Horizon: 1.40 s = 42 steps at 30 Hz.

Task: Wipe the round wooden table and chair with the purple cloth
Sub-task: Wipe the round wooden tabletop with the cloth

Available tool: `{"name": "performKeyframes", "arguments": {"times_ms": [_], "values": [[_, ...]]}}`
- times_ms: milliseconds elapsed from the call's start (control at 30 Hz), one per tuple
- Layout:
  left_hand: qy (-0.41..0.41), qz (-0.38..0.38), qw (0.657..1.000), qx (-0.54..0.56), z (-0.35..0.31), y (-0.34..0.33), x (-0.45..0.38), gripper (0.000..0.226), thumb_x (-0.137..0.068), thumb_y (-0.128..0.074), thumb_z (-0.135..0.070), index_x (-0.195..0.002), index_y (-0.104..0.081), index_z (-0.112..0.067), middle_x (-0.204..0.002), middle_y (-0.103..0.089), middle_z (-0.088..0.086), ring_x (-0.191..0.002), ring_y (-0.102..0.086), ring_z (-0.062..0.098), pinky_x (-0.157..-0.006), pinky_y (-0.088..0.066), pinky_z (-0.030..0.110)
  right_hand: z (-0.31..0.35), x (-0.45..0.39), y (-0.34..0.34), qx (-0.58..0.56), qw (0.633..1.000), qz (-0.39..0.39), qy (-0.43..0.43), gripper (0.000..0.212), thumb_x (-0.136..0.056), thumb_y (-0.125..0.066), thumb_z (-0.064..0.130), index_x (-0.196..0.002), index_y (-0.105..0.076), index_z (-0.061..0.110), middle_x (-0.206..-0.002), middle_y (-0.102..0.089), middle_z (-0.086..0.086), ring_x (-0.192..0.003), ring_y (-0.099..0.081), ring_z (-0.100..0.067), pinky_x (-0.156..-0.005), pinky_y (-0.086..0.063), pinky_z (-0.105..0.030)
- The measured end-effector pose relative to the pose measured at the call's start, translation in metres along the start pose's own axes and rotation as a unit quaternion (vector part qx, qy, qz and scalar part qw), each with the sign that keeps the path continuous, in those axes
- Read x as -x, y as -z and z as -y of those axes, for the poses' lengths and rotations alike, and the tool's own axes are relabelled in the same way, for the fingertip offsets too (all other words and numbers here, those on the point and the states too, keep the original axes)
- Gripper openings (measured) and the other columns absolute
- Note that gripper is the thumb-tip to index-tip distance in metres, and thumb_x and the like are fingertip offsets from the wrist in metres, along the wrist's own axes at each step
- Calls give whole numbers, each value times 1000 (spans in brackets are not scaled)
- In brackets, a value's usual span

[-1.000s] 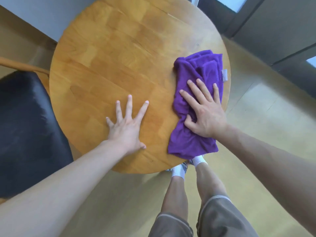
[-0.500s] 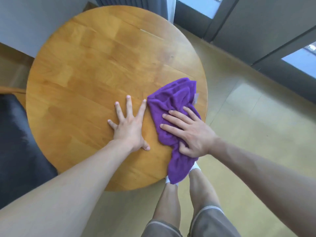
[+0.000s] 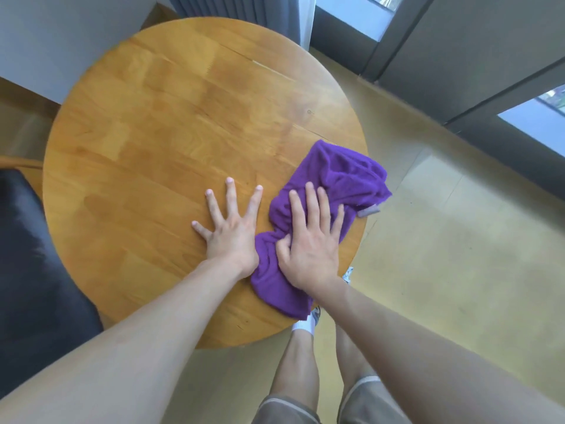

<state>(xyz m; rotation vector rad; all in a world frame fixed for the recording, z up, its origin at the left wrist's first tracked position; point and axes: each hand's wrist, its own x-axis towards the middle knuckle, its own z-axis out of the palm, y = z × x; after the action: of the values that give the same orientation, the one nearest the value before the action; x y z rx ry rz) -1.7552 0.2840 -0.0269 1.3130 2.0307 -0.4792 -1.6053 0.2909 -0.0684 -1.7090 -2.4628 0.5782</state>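
One round wooden table (image 3: 171, 142) in view, honey-coloured, taken here as the landmark. Two bare hands upon it, both near the table's near-right edge. Left hand (image 3: 229, 231) flat on the bare wood, all five fingers straight and spread wide, holding nothing, its thumb side touching the cloth. Right hand (image 3: 308, 246) just to the right of it, pressed palm-down on one purple cloth (image 3: 342, 175), four fingers straight and close together, thumb bent into a fold of the fabric. Cloth bunched and creased, lying on the table's right side, its far end spilling past the right rim, its near end hanging over the near rim; one small grey tag (image 3: 368, 212) at its right edge, beyond the rim. One chair (image 3: 33, 270) with a dark seat to the left of the table, partly tucked under its left edge, a strip of its wooden frame showing. Two legs and two white socks below the table's near rim, on a yellowish floor (image 3: 443, 270).
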Motion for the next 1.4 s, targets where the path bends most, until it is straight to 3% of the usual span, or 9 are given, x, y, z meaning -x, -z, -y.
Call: {"name": "performKeyframes", "arguments": {"times_ms": [200, 400, 567, 633, 833, 1000, 1167, 1300, 1400], "values": [[24, 49, 999, 0, -4, 4, 2, 168, -46, -102, -42, -148, 31, -52, -147, 57, -2, -148, 35, 42, -113, -12, 80, -91, -61, 37, 64, 922, 113, 366, 82, -76, -50, 35, -156, -41, 21, -168, -28, -5, -156, -22, -27, -126, -9, -55], [20, 39, 999, 18, -3, -1, 0, 169, -45, -103, -38, -147, 31, -53, -145, 58, -2, -147, 36, 43, -112, -9, 81, -61, -72, 33, 3, 996, 2, 87, 79, -75, -54, 29, -152, -44, 20, -165, -32, -2, -156, -21, -25, -127, -7, -54], [-2, 8, 1000, 27, 1, -1, 0, 139, -74, -82, -8, -150, 26, -52, -154, 49, -1, -148, 33, 44, -111, -12, 83, 10, -38, 7, -15, 997, -24, -68, 82, -78, -48, 30, -157, -34, 15, -170, -20, -7, -158, -9, -27, -126, -1, -58], [-7, -8, 999, 30, 1, -3, 0, 127, -81, -67, -1, -149, 26, -52, -155, 48, -1, -149, 32, 44, -110, -13, 82, 6, -20, 3, 5, 1000, 10, 8, 84, -78, -48, 31, -159, -33, 15, -170, -19, -8, -158, -8, -28, -125, -2, -60], [-7, 28, 1000, -2, 3, 2, 4, 162, -52, -100, -45, -151, 29, -48, -154, 51, 2, -148, 33, 44, -112, -13, 80, -89, -51, 38, 69, 926, 123, 350, 87, -71, -50, 33, -157, -39, 22, -169, -26, -1, -156, -21, -24, -125, -11, -56], [-73, -12, 996, -57, 34, 11, 11, 139, -69, -89, -56, -156, 20, -45, -164, 36, -2, -155, 19, 36, -119, -28, 63, -75, -83, 48, 39, 990, 38, 128, 80, -73, -50, 34, -152, -41, 25, -165, -33, 0, -153, -27, -25, -124, -16, -53], [37, -17, 998, -54, 85, 47, -6, 152, -59, -94, -57, -151, 27, -50, -164, 37, 2, -154, 18, 43, -117, -25, 70, 49, -53, 8, -59, 981, -11, -185, 88, -75, -53, 25, -159, -29, 18, -171, -16, -4, -158, -8, -25, -124, -6, -59], [60, 26, 998, -12, 105, 50, -12, 155, -54, -94, -60, -149, 29, -56, -160, 43, -4, -153, 20, 46, -113, -29, 72, 76, -6, -18, 20, 993, 70, 90, 90, -75, -53, 33, -160, -31, 15, -171, -16, -8, -158, -10, -28, -124, -4, -60], [55, 23, 998, 2, 105, 46, -14, 154, -55, -96, -56, -149, 27, -57, -159, 44, -5, -152, 21, 46, -114, -27, 73, 44, -7, -13, 51, 935, 142, 321, 86, -75, -56, 37, -157, -38, 18, -170, -22, -6, -157, -16, -27, -124, -8, -60]]}}
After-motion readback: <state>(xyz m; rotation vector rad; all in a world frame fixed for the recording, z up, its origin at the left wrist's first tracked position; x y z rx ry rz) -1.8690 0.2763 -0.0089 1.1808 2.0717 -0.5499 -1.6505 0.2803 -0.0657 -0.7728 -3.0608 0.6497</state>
